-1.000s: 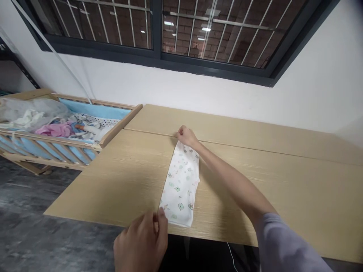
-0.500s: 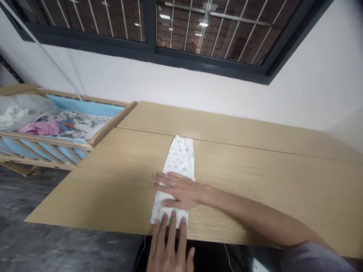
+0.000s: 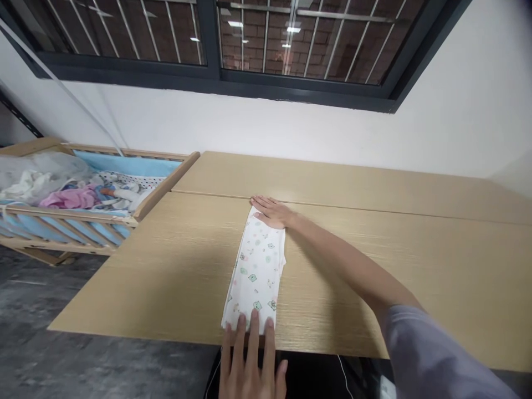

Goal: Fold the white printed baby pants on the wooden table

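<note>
Our right hand [image 3: 272, 212] has moved from the middle of the folded, printed white cloth [image 3: 255, 274] up to its far end, and it lies open there, palm down, at the top edge. Our left hand [image 3: 249, 354] stays open too, fingertips on the near end, gripping nothing. Both hands now rest on opposite ends of the strip, which lies lengthwise, flat and narrow, on the pale wood-grain surface [image 3: 166, 266]. A wooden cot [image 3: 62, 213] holding clothes stands beyond it to the left.
</note>
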`<action>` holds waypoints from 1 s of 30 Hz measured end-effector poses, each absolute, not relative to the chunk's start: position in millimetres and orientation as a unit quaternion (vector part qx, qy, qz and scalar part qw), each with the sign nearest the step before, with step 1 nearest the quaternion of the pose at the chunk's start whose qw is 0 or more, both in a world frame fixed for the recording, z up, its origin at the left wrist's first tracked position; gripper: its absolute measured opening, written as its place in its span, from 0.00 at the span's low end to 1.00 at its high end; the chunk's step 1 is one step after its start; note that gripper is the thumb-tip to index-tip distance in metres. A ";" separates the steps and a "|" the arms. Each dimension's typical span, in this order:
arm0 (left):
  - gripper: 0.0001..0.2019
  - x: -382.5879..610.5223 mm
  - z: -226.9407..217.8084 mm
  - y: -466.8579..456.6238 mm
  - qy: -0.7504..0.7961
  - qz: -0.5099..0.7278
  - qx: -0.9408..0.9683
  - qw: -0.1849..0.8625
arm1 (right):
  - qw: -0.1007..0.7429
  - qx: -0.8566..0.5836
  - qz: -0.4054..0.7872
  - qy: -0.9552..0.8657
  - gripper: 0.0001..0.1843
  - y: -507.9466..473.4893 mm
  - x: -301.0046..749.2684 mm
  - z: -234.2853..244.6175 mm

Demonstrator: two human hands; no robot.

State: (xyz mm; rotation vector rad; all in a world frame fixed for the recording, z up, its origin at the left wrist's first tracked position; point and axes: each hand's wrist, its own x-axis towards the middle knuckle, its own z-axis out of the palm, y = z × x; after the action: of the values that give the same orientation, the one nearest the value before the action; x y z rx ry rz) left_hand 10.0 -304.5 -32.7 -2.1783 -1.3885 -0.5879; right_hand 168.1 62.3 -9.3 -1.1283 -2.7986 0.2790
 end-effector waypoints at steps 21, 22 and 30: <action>0.19 -57.3 -0.9 -277.9 -0.335 -0.301 -0.893 0.013 | 0.228 -0.211 0.029 -0.950 0.17 -255.9 206.9 10.1; 0.18 -55.8 2.5 -277.5 -0.329 -0.304 -0.894 0.000 | 0.249 -0.224 0.041 -0.941 0.17 -258.3 208.7 13.3; 0.14 -26.1 55.1 -222.6 -0.384 -0.405 -0.826 -0.084 | 0.359 -0.336 0.265 -0.830 0.15 -206.7 213.5 72.7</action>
State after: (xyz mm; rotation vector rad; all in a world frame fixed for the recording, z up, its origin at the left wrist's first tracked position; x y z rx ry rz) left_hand -26.1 -222.6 55.1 -2.7426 -1.2764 -1.3439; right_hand 213.5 -206.7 72.7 -0.8673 -2.1398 0.6835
